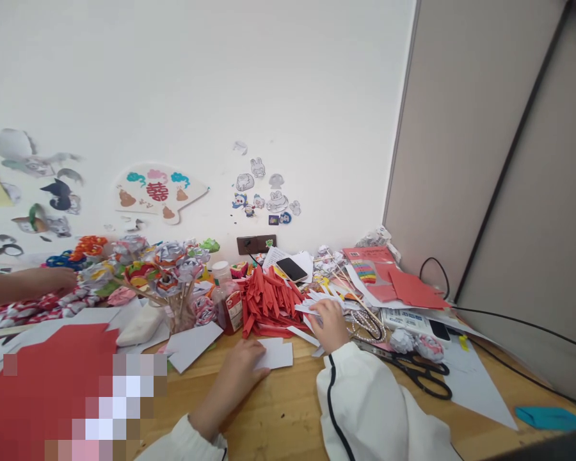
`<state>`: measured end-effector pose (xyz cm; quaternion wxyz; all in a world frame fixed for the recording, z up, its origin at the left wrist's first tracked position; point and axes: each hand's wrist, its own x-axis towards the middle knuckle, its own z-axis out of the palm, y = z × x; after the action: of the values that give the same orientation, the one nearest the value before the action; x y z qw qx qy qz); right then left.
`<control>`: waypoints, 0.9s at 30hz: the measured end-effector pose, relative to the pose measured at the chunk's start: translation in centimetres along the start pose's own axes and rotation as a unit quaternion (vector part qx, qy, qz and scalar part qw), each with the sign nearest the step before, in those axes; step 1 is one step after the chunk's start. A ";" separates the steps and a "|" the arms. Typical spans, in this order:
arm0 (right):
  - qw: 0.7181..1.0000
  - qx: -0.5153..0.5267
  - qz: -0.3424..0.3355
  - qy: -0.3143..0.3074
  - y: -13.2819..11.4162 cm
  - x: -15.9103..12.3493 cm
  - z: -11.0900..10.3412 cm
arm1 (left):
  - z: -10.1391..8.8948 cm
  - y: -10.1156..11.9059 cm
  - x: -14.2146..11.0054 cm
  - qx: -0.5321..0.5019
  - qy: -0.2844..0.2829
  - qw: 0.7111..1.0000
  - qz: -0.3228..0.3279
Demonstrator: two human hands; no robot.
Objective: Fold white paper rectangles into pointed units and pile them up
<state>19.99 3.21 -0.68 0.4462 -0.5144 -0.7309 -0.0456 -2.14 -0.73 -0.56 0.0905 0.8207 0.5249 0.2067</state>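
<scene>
My left hand [240,379] rests on the wooden table, its fingers and thumb closed about the left end of some small white paper pieces [281,354]. Farther right, my right hand [329,325] reaches into a heap of folded white paper strips [322,301]. Its fingers are curled onto a strip there, and the fingertips are partly hidden. Just beyond my hands lies a big heap of folded red paper strips [271,302]. A bottle with amber liquid [230,307] stands at that heap's left side.
Black scissors [425,371] and bead strings [367,325] lie to the right. A phone [292,269] sits behind the heaps. Paper flowers [173,256] stand at left, near another person's arm [33,282]. Red sheets [52,378] lie at the lower left. Black cables [518,323] cross the right.
</scene>
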 end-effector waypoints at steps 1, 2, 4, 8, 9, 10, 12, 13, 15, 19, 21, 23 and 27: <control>0.999 0.021 -0.023 -0.032 -0.5 -0.1 0.2 | 0.1 -0.1 0.1 -0.003 0.010 1.000 0.000; 0.996 0.041 -0.047 -0.064 -0.9 -0.3 0.5 | 0.2 -0.2 0.1 -0.006 0.026 1.000 -0.003; 0.988 0.070 -0.075 -0.117 -1.3 -0.6 1.1 | 0.4 -0.4 0.3 -0.014 0.062 0.998 -0.008; 0.979 0.103 -0.066 -0.165 -1.1 -1.3 2.4 | 0.5 -0.6 0.6 -0.053 0.112 0.992 -0.004; 0.977 0.112 -0.059 -0.171 -1.1 -1.4 2.7 | 0.5 -0.6 0.6 -0.066 0.117 0.991 -0.004; 0.976 0.120 -0.052 -0.174 -1.0 -1.4 2.9 | 0.5 -0.6 0.7 -0.078 0.120 0.990 -0.004; 0.975 0.131 -0.039 -0.176 -1.0 -1.5 3.1 | 0.5 -0.5 0.6 -0.094 0.118 0.989 -0.004; 0.975 0.135 -0.034 -0.175 -1.0 -1.5 3.1 | 0.5 -0.5 0.6 -0.100 0.118 0.988 -0.004; 0.975 0.139 -0.026 -0.169 -1.1 -1.5 3.1 | 0.5 -0.4 0.6 -0.113 0.123 0.986 -0.003; 0.976 0.145 -0.022 -0.158 -1.2 -1.4 2.9 | 0.4 -0.3 0.6 -0.140 0.124 0.982 -0.011; 0.977 0.145 -0.026 -0.153 -1.2 -1.4 2.8 | 0.4 -0.3 0.6 -0.149 0.120 0.981 -0.021; 0.978 0.144 -0.029 -0.145 -1.3 -1.3 2.7 | 0.5 -0.4 0.7 -0.157 0.121 0.980 -0.030; 0.979 0.150 -0.030 -0.137 -1.6 -1.2 2.4 | 0.3 -0.2 0.6 -0.166 0.128 0.978 -0.025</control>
<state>17.32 2.84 -2.36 0.4122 -0.4206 -0.7989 0.1225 -1.98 -0.04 -0.80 0.1627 0.7476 0.5113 0.3914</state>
